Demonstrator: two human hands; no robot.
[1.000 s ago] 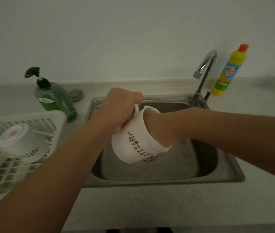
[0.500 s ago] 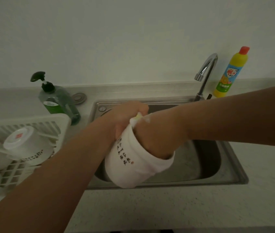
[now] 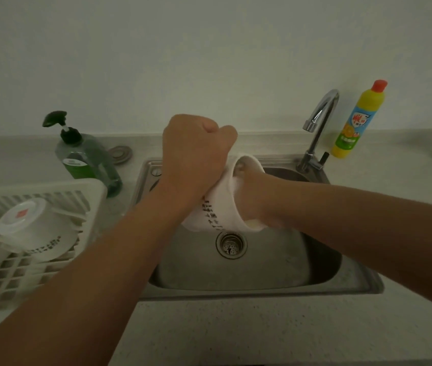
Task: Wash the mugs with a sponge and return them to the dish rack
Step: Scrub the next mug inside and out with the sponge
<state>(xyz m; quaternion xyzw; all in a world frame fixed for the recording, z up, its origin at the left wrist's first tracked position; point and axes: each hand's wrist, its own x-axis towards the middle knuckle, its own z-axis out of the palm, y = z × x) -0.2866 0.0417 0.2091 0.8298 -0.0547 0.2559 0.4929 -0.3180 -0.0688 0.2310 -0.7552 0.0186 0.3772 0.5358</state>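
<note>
A white mug [image 3: 220, 204] with dark lettering hangs tilted over the steel sink [image 3: 262, 286], its mouth turned to the right. My left hand [image 3: 196, 157] grips it at the handle side, fist closed. My right hand [image 3: 252, 196] is pushed inside the mug up to the wrist, so its fingers and any sponge are hidden. Another white mug [image 3: 32, 228] lies upside down in the white dish rack [image 3: 51, 188] at the left.
A green soap pump bottle [image 3: 85, 159] stands behind the rack. The faucet [image 3: 318, 128] rises at the sink's back right, beside a yellow detergent bottle [image 3: 357, 120]. The drain strainer [image 3: 230, 244] lies below the mug. Speckled counter runs along the front.
The mug has been lifted from the sink's front edge up and back toward the middle. My left fist now sits on top of it, and my right forearm has dropped lower.
</note>
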